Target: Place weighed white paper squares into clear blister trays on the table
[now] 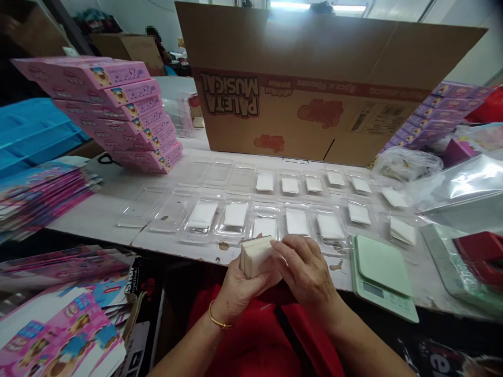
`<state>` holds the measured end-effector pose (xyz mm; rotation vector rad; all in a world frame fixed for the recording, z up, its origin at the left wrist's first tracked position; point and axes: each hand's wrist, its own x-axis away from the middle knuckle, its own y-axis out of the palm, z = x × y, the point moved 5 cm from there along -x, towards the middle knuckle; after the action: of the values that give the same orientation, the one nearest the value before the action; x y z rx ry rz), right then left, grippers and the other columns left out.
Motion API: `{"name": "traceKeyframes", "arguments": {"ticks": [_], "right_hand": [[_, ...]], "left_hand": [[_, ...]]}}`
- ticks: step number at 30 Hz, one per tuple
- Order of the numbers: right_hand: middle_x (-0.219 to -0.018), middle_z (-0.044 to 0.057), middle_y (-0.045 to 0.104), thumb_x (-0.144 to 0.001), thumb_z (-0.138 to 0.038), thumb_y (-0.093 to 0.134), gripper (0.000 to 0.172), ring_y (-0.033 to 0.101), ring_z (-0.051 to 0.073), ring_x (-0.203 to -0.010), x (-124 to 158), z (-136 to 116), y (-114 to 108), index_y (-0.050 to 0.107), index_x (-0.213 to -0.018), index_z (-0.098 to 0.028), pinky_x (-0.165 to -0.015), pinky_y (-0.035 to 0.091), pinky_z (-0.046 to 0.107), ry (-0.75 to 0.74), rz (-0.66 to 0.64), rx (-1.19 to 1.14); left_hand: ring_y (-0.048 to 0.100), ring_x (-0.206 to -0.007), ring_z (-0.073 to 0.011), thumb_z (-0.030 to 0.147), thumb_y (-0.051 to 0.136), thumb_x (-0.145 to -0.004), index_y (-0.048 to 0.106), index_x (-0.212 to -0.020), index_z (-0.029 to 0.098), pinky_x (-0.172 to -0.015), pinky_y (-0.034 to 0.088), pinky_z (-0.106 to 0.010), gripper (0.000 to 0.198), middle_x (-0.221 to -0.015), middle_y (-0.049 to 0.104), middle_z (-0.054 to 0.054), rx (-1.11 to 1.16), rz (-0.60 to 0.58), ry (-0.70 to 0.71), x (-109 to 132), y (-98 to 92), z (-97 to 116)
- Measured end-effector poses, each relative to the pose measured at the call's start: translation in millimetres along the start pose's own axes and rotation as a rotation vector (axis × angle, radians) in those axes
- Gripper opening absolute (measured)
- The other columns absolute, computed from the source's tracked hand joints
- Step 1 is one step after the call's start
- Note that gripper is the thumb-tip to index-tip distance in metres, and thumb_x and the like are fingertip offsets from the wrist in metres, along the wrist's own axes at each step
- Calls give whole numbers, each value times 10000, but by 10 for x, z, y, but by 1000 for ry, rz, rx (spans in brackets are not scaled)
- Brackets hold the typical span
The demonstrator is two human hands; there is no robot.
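My left hand [239, 285] is closed around a thick stack of white cards [256, 255], held at the near table edge. My right hand [304, 267] rests against the stack's right side, fingers curled onto its top cards. Just beyond, two rows of clear plastic blister trays [173, 212] lie on the white table [110, 209]. Many trays hold a white card [296, 222]; the leftmost ones hold none.
A big cardboard carton [314, 89] printed "PALETA MUSICAL" stands behind the trays. Pink boxes [129, 112] are stacked at the left, purple ones [436, 118] at the right. A green scale [383, 275] sits near right. Flat pink cartons [58, 324] lie low left. Plastic bags [467, 188] lie right.
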<state>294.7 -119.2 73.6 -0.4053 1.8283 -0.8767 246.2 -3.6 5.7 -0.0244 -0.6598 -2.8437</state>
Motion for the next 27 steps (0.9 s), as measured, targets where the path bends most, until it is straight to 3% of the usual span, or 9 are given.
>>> {"name": "traceKeyframes", "arguments": {"ticks": [5,14,22,27], "right_hand": [[-1071,76,542,-826,-157,514,311,467,212,-990,-9,31,-23,540,-1132,-206,-872,400,376,0,-91,-12],[-1089,91,551,-815,-117,508,362,484,207,-1007,86,54,-19,517,-1170,-191,-874,419,380,-56,-53,-47],[-1005,72,570,-818,-113,469,152,518,179,-939,-14,104,-14,575,-889,-196,-819,452,348,12,-69,-153],[-943,60,564,-804,-116,473,101,521,162,-883,-40,206,38,540,-774,-186,-758,453,314,124,-155,-303]], "left_hand": [[522,-1056,-277,130,646,-675,513,-1175,143,-932,392,-401,518,-1146,590,-111,-26,-2,16,9,-2,28],[499,-1096,-284,115,631,-679,508,-1174,158,-973,354,-423,512,-1186,569,-99,-19,-41,6,-10,25,30],[483,-1114,-293,113,645,-648,489,-1208,149,-977,346,-432,582,-1204,554,-102,54,-43,-70,-25,21,-37],[550,-992,-254,92,640,-632,522,-1152,132,-892,416,-393,534,-1063,617,-94,141,-56,-139,-62,34,-129]]}}
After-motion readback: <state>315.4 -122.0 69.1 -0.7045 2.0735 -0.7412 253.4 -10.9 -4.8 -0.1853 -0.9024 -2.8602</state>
